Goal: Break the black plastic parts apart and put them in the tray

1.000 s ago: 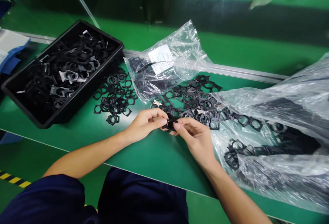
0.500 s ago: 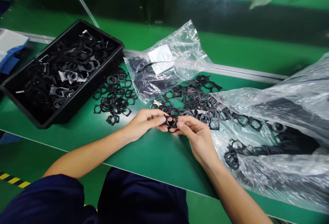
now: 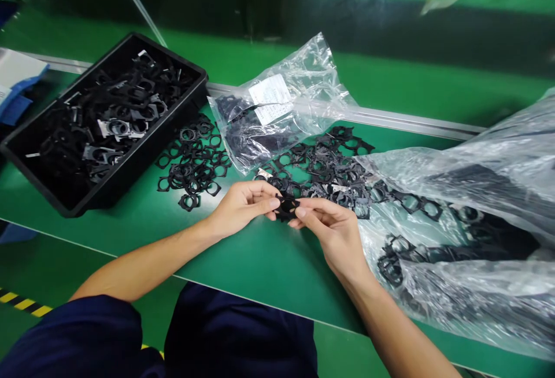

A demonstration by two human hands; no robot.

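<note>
My left hand (image 3: 243, 207) and my right hand (image 3: 333, 233) meet over the green table, both pinching one small black ring-shaped plastic part (image 3: 285, 207) between thumb and fingertips. Just behind the hands lies a loose heap of the same black parts (image 3: 325, 164). A second, smaller heap of black parts (image 3: 193, 161) lies to the left of my left hand, beside a black tray (image 3: 130, 164).
The black tray at the left holds many black and silvery parts (image 3: 110, 129). A clear bag with a white label (image 3: 277, 103) lies behind the heaps. A large clear bag of black parts (image 3: 477, 228) covers the right. The table's metal rail (image 3: 411, 121) runs behind.
The part between my fingers has turned slightly. Both hands stay in nearly the same place.
</note>
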